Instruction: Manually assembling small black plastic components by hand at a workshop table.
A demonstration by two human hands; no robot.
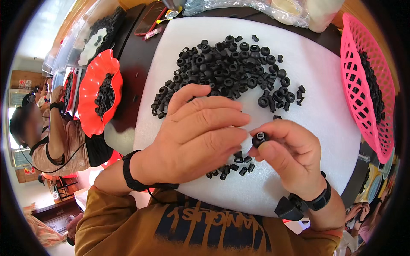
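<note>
In my right hand [292, 155], thumb and fingers pinch a small round black plastic piece [259, 138] that looks like a cord-lock body. A silvery coil, like a spring, shows in its upward-facing hole. Just to its left is my left hand [200, 128], back up, fingers stretched out and a little apart; its thumb is mostly hidden. Beyond the hands lies a loose pile of black plastic parts [228, 64], mixed round hollow bodies and smaller plug-like pieces. Several small black plugs [243, 170] lie nearer me, partly behind my left hand.
A white foam sheet [324, 89] covers the dark table. At left stands a red wavy-rimmed bowl [87, 98] of black parts; at right, a pink mesh basket [350, 77] holds more. A phone [150, 18] and clear plastic bag [243, 9] lie at the back. Another person [55, 141] sits at left.
</note>
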